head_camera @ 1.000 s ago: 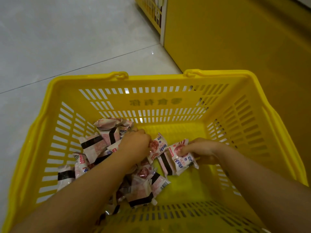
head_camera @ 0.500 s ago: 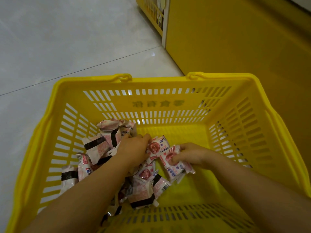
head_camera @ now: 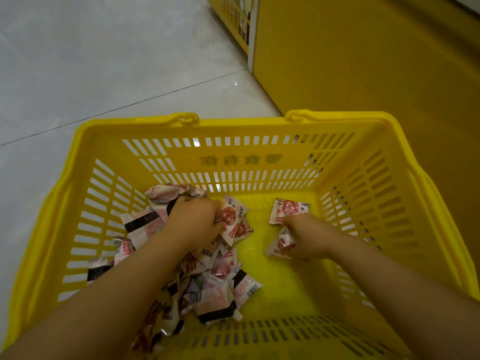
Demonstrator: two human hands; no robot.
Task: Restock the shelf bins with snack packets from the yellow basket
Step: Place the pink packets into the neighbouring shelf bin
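Snack packets, pink and white with dark bands: heaped loose beneath and to the outer side of left hand, on base of yellow basket. Of these, first packet clamped in curled fingers of left hand, at its thumb side. Likewise second packet, crumpled, pinched in curled fingers of right hand. Also third packet, flat, just beyond right fingertips; contact not discernible. Pale tiled floor outward of left hand. Yellow cabinet panel beyond right hand.
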